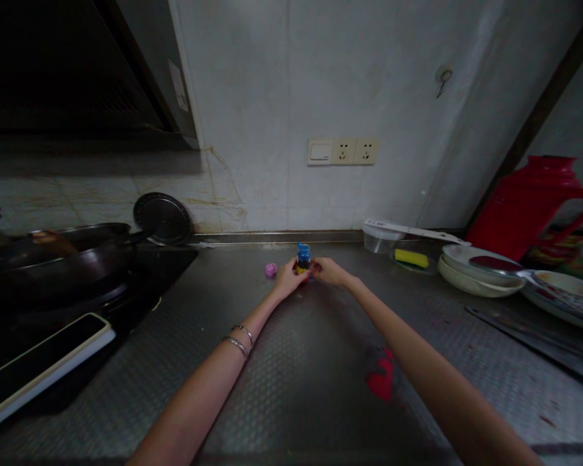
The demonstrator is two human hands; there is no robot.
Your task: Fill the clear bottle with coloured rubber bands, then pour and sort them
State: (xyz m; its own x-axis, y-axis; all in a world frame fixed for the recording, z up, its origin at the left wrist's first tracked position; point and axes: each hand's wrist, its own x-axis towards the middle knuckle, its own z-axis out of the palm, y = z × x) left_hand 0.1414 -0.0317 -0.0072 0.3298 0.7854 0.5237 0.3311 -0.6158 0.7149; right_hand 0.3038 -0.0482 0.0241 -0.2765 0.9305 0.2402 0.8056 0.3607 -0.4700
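Note:
A small upright bottle (304, 254) with a blue top, a dark middle and a bit of yellow and red lower down stands on the metal counter (272, 362). My left hand (287, 279) is wrapped around its lower left side. Close against the right side of the bottle is my right hand (329, 270), its fingers drawn together; what they pinch, if anything, is too small to make out. Just left of the bottle lies a small round pink thing (271, 269), like a cap. Two bracelets (240, 342) circle my left wrist.
Leftward are a pan (63, 265) on the black stove, a round dark lid (162, 219) and a phone-like slab (43, 362). Rightward stand a clear plastic cup (381, 240), yellow sponge (411, 259), stacked bowls (476, 279) and a red thermos (519, 204). A red patch (381, 378) lies nearer.

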